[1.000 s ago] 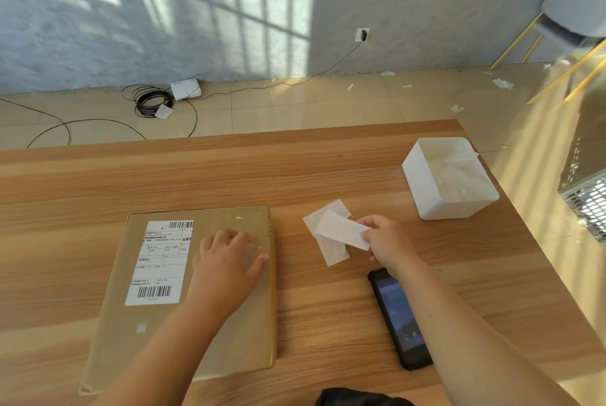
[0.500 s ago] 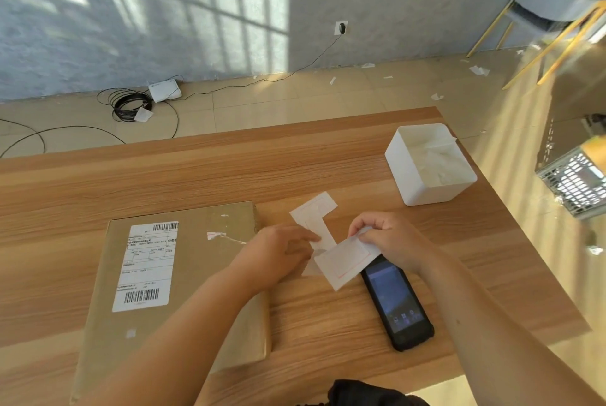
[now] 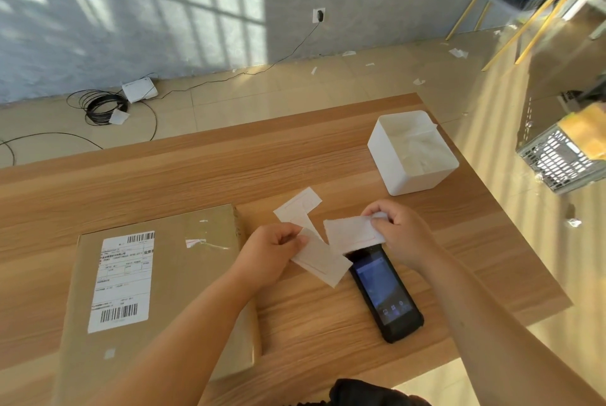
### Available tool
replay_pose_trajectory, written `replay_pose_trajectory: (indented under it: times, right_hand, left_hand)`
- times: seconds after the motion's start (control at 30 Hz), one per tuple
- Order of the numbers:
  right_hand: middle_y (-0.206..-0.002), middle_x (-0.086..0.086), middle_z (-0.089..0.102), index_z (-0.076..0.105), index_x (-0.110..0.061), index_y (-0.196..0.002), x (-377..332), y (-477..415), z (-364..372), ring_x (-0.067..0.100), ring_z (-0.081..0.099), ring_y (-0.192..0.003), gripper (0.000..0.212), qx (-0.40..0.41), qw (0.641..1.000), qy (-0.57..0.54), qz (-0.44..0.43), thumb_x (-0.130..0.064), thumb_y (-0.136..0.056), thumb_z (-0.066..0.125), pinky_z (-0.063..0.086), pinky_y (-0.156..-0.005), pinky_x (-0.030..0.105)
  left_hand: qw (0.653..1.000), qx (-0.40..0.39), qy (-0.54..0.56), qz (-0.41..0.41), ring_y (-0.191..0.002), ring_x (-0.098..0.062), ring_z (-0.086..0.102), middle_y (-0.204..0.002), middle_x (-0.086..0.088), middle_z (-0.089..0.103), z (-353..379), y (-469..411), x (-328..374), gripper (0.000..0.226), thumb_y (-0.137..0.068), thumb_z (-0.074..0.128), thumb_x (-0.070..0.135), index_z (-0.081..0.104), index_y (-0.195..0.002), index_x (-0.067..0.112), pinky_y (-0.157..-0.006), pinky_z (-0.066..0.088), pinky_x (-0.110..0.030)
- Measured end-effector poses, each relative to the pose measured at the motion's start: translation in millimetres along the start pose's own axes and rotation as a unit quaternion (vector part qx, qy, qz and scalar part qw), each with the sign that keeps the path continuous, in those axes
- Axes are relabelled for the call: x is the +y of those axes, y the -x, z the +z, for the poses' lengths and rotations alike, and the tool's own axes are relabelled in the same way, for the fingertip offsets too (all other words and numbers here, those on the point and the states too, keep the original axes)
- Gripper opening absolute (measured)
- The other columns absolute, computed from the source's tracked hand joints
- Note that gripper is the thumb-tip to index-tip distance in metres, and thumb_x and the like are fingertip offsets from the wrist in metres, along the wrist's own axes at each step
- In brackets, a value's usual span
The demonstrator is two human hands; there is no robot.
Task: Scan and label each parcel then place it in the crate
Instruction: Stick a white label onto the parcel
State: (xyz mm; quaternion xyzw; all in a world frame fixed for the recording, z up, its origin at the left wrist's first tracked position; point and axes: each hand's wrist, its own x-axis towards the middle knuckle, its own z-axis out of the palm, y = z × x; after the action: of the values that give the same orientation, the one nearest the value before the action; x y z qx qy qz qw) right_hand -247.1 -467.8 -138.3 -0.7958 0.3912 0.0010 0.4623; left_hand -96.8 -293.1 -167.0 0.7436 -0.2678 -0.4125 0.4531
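Head view: flat brown parcel point(image 3: 170, 287), 1 label point(image 3: 123, 281).

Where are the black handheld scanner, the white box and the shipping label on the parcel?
black handheld scanner point(image 3: 384, 292): head view, on the middle of its screen.
white box point(image 3: 400, 172): head view, on its near outer wall.
shipping label point(image 3: 123, 279): head view, on the middle of its printed face.

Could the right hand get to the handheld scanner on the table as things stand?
Probably yes. The handheld scanner lies face up just below the right hand with nothing covering its body. But that hand is pinching a white label sheet, so it would have to let go first.
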Motion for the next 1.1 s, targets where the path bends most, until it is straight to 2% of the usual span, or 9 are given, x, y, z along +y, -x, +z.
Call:
replay_pose_trajectory:
  times: [0.13,0.23,0.33,0.4,0.47,0.63,0.77,0.9,1.1]
  right_hand:
    - [-0.098,-0.01,0.06,0.061,-0.024,-0.099,10,-1,-5,0.004,0.054,-0.086,0.018,0.08,0.996,-0.03,0.033,-0.012,-0.096,0.048,0.041,-0.06,0.019]
    - [-0.1,-0.013,0.059,0.059,-0.026,-0.104,16,-1,-4,0.003,0.055,-0.092,0.016,0.077,0.995,-0.042,0.046,-0.015,-0.097,0.05,0.044,-0.062,0.018]
    - [-0.103,-0.012,0.061,0.059,-0.027,-0.109,18,0,-3,0.005,0.056,-0.097,0.017,0.078,0.994,-0.055,0.057,-0.018,-0.097,0.053,0.047,-0.066,0.018]
    - [-0.103,-0.012,0.062,0.059,-0.028,-0.109,17,1,-3,0.006,0.058,-0.097,0.016,0.076,0.993,-0.066,0.061,-0.019,-0.096,0.053,0.047,-0.065,0.018]
    - [-0.102,-0.011,0.063,0.059,-0.027,-0.108,14,3,-4,0.006,0.059,-0.094,0.016,0.068,0.993,-0.075,0.057,-0.018,-0.096,0.054,0.045,-0.061,0.016]
    - [-0.096,-0.009,0.065,0.063,-0.021,-0.106,3,9,-5,0.004,0.059,-0.083,0.016,0.042,0.992,-0.117,0.027,-0.013,-0.095,0.055,0.044,-0.054,0.011]
    - [-0.095,-0.003,0.067,0.065,-0.026,-0.1,-8,10,-2,0.015,0.063,-0.085,0.017,0.027,0.99,-0.141,0.005,-0.013,-0.094,0.056,0.049,-0.063,0.021]
    - [-0.096,-0.002,0.068,0.065,-0.028,-0.099,-17,11,0,0.024,0.064,-0.095,0.018,0.016,0.99,-0.143,-0.009,-0.013,-0.094,0.057,0.056,-0.08,0.041]
    - [-0.097,-0.002,0.069,0.066,-0.031,-0.098,-23,14,1,0.029,0.064,-0.098,0.019,0.005,0.99,-0.14,-0.026,-0.015,-0.094,0.058,0.054,-0.083,0.048]
  left_hand:
    - [0.995,0.084,-0.043,-0.034,-0.061,-0.011,0.05,-0.064,0.008,0.058,-2,-14,-10,0.023,-0.093,0.054,0.022,0.069,-0.075,0.025,-0.06,0.037,-0.025]
    - [0.99,0.114,-0.061,-0.062,-0.076,-0.013,0.059,-0.084,0.008,0.063,0,-30,-11,0.013,-0.091,0.058,0.021,0.065,-0.101,0.026,-0.061,0.042,-0.02]
    - [0.985,0.094,-0.096,-0.109,-0.09,-0.012,0.058,-0.105,0.004,0.058,3,-43,-8,0.052,-0.087,0.064,0.025,0.044,-0.134,0.02,-0.071,0.047,-0.023]
    - [0.977,0.07,-0.161,-0.124,-0.114,-0.018,0.052,-0.133,-0.001,0.048,6,-45,-4,0.065,-0.087,0.064,0.03,0.032,-0.143,0.018,-0.095,0.045,-0.031]
    - [0.973,0.065,-0.196,-0.101,-0.117,-0.016,0.046,-0.144,-0.002,0.035,9,-41,2,0.059,-0.089,0.061,0.031,0.036,-0.141,0.018,-0.098,0.037,-0.029]
    - [0.996,0.047,-0.038,-0.063,-0.088,-0.011,0.062,-0.095,0.008,0.066,12,-24,19,0.01,-0.09,0.058,0.033,0.064,-0.096,0.029,-0.074,0.048,-0.023]
    - [0.995,0.036,0.091,-0.035,-0.075,-0.009,0.067,-0.085,0.004,0.072,12,-9,27,0.009,-0.09,0.058,0.023,0.067,-0.089,0.02,-0.064,0.047,-0.022]
    - [0.992,0.059,0.107,-0.015,-0.068,-0.008,0.063,-0.078,0.003,0.072,9,1,29,0.013,-0.09,0.058,0.015,0.067,-0.08,0.015,-0.059,0.045,-0.019]
    - [0.985,0.081,0.153,-0.001,-0.068,-0.011,0.063,-0.076,0.002,0.071,6,12,32,0.021,-0.09,0.053,0.006,0.065,-0.076,0.016,-0.063,0.045,-0.024]
